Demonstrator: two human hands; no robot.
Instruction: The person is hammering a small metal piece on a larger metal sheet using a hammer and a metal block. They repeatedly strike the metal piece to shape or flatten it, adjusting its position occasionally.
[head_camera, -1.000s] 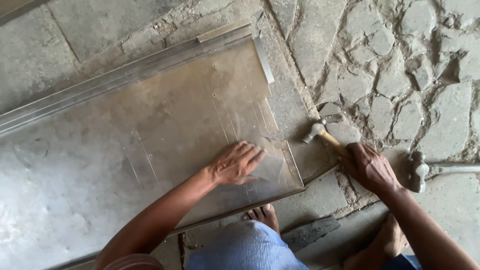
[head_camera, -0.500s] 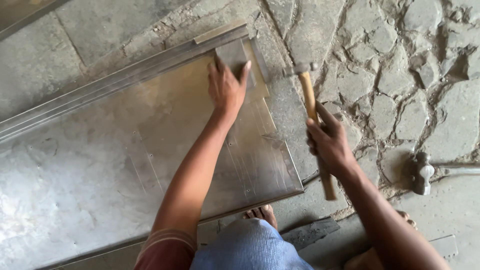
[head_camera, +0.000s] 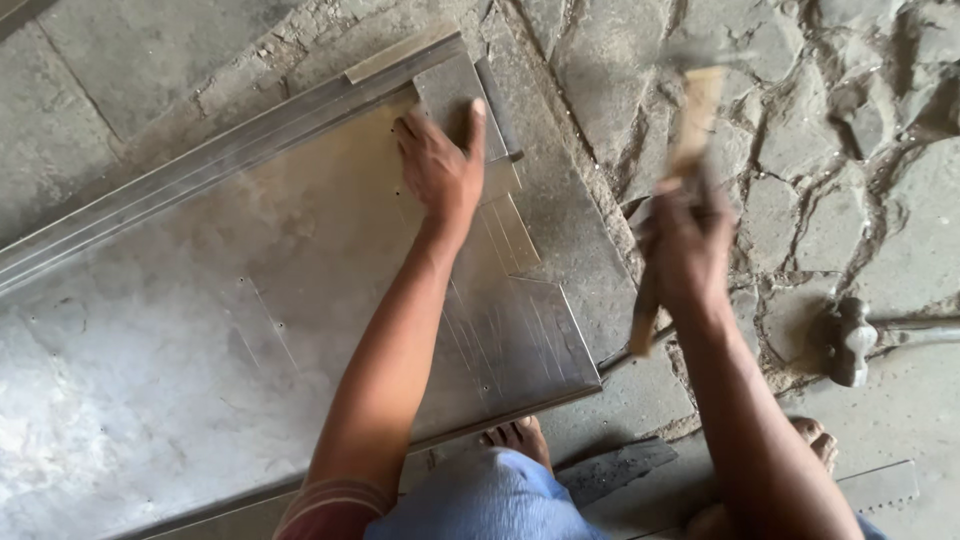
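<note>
Steel, dull grey and flat, fills the left of the view: a large thin metal sheet (head_camera: 200, 330) lying on the concrete floor (head_camera: 90, 90), its far edge folded into a long raised lip (head_camera: 200, 150). The left hand (head_camera: 440, 170) lies spread and flat on the sheet's far right corner, fingers wide, pinning it just beside the lip. To strike well here, that palm should bear down firmly and stay clear of the spot to be hit. Further right, the right hand (head_camera: 685, 240) is closed round the wooden handle of a hammer (head_camera: 680, 170), raised above the cracked stone paving (head_camera: 800, 120) and blurred. A short, square blow would suit thin metal better than a heavy swing. A second hammer (head_camera: 850, 340) lies on the stones at far right.
</note>
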